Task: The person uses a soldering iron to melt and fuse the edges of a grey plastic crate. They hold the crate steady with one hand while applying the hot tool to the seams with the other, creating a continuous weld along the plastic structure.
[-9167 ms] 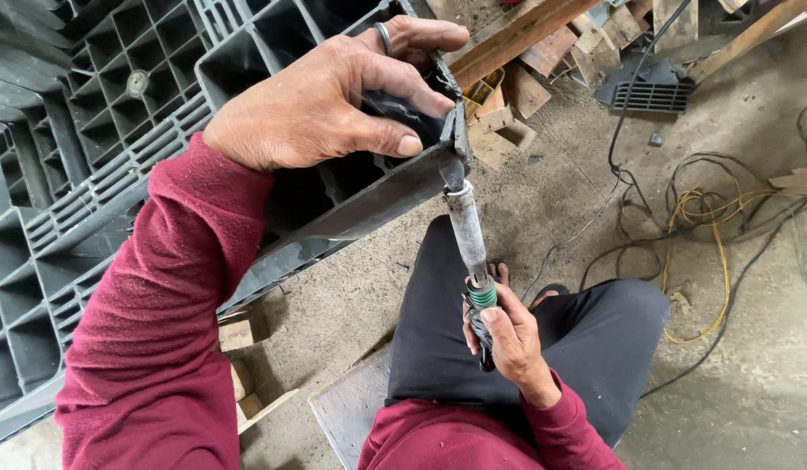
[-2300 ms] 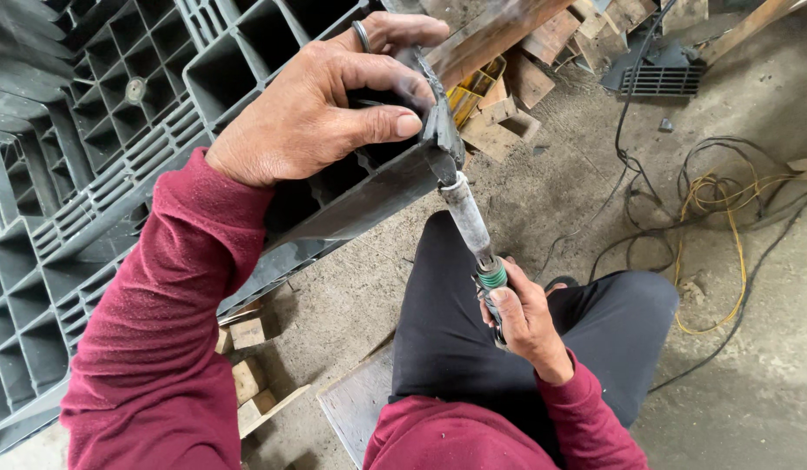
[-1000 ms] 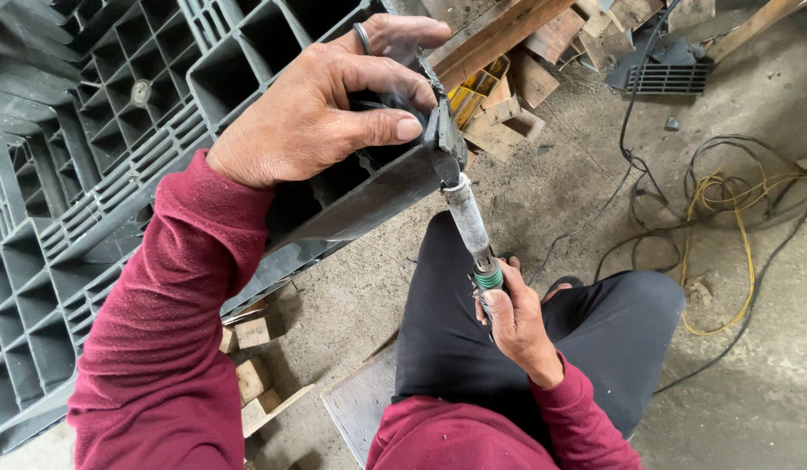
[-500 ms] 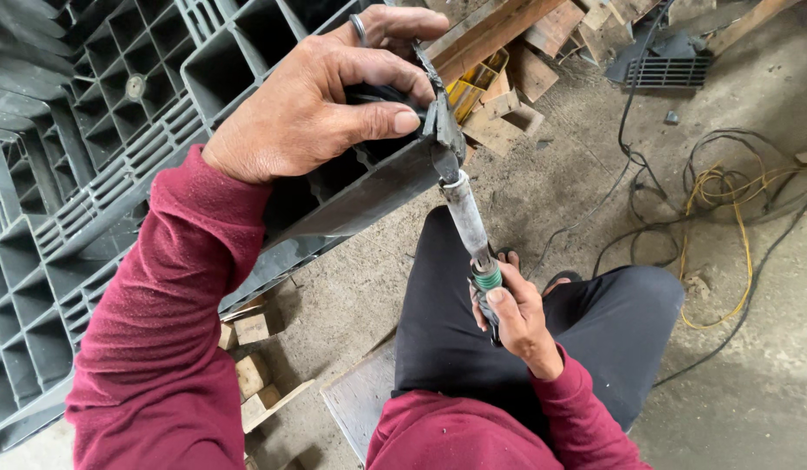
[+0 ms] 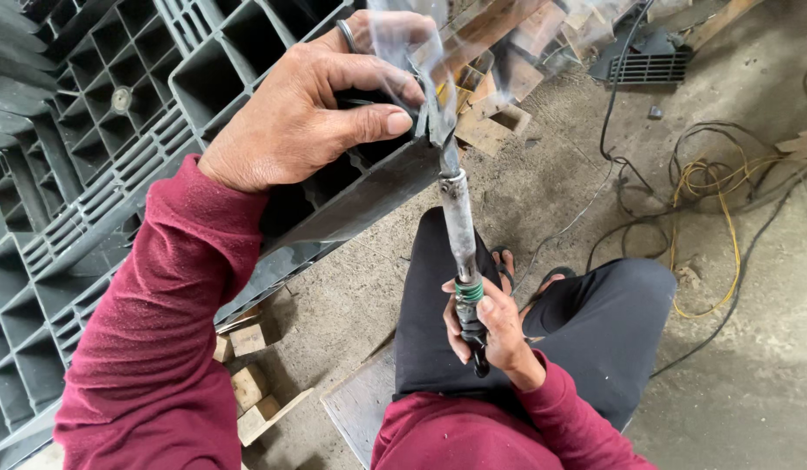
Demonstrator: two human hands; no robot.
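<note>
We have our left hand [image 5: 312,117] clamped over the corner of a dark grey plastic crate [image 5: 116,165], thumb pressed flat along its outer wall and the other fingers curled over the rim, one of them wearing a ring [image 5: 347,35]. Our right hand [image 5: 490,326] is wrapped shut around the handle of a heated iron tool [image 5: 460,235], with a green band just above the fingers and the metal shaft running up from them to the crate's edge.

The tip of the tool meets the crate just beyond our left thumb tip, at the corner seam. What has changed in the last half second is the smoke [image 5: 412,35]: a pale wisp now rises past our left fingertips, where the earlier views showed the tool pressed to the same spot with no smoke to be seen. Both hands have kept their grips and places almost exactly over the last few seconds. We judge from this that the plastic at the seam has begun to soften under the tip, so the mend on this corner is under way rather than only lined up.

Below our right hand our knees in dark trousers [image 5: 595,322] are bent over the concrete floor [image 5: 752,392]. Beyond the left fingertips lie wooden offcuts [image 5: 499,96], and well off to the right of the tool a tangle of yellow and black cables [image 5: 717,191].
</note>
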